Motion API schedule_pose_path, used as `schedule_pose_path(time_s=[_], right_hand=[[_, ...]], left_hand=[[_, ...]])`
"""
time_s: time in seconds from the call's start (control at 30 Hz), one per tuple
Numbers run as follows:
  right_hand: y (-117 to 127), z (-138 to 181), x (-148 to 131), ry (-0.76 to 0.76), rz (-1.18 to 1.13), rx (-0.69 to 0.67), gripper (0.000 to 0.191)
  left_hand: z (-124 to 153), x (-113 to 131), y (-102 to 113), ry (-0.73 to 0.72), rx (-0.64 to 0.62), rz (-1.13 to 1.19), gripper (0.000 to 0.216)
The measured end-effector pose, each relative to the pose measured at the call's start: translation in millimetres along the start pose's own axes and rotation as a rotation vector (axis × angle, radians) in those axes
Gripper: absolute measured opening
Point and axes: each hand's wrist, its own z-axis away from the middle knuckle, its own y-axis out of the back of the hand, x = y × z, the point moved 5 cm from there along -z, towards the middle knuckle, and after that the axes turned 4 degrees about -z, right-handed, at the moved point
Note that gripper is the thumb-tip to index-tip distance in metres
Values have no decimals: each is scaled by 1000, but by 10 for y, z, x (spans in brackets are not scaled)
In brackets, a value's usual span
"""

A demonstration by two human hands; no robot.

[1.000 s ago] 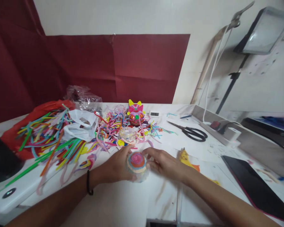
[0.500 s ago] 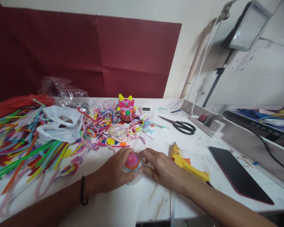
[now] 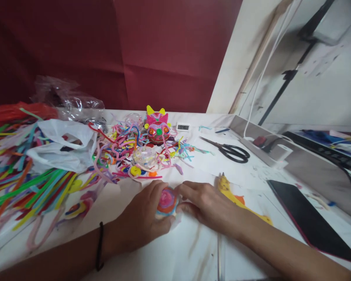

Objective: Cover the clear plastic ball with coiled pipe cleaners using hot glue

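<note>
Between my hands, low over the table, is a round disc [image 3: 166, 200] with coiled rings of pink, purple, orange and blue that look like pipe cleaner. My left hand [image 3: 144, 218] is closed around its left side, thumb along the near edge. On the right edge, the fingertips of my right hand [image 3: 200, 201] pinch at the rim; whatever else they hold is too small to make out. Right of my right hand lies a yellow glue gun [image 3: 229, 189], partly covered by my forearm. Behind the disc, a pink figure with yellow horns [image 3: 158, 127] stands among loose pipe cleaners [image 3: 111, 146].
Long pipe cleaners [image 3: 43, 191] and a white plastic bag [image 3: 61, 136] cover the left side. Black-handled scissors [image 3: 235, 152] lie at the back right, near a small digital clock [image 3: 183, 127]. A dark phone [image 3: 312, 220] rests by the raised table edge [image 3: 310, 171].
The camera view has tilted down and shifted slightly. Both hands stay around the coiled disc, with the left thumb reaching a little farther along its near edge.
</note>
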Motion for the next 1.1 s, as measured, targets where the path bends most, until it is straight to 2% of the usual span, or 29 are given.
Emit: schedule_pose_path(time_s=[0.2,0.43,0.63,1.1], right_hand=[[66,-97,6,-24,-15,-57,10],[94,-156,46,35,-107,20,14],[86,-120,106,1,-267,73,17],[84,5,139,-111,-297,78,28]], left_hand=[[15,-19,-28,-37,4,-6,42],[9,14,5,-59,17,14,35],[-18,26,33,11,-34,92,38],[-23,15,-5,67,52,77,34]])
